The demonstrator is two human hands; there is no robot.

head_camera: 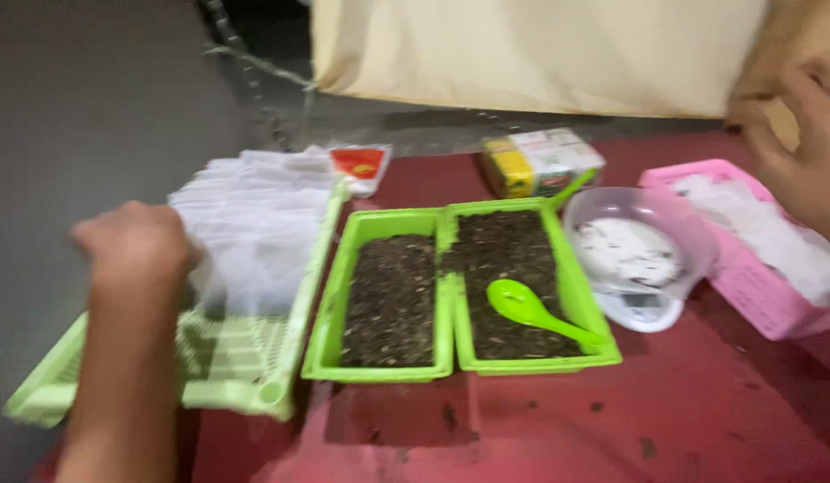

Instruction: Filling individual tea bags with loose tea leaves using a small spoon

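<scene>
Here, left hand (133,246) fisted at thin white bags (254,224) stacked in pale green basket (245,358), right hand (804,152) fingers apart.

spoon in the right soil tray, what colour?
Bright green spoon, same green as its tray; head view, the only one.

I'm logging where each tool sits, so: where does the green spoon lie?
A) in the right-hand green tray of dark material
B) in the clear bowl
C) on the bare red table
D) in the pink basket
A: the green spoon rests on the dark material in the right-hand green tray, apart from both hands.
</scene>
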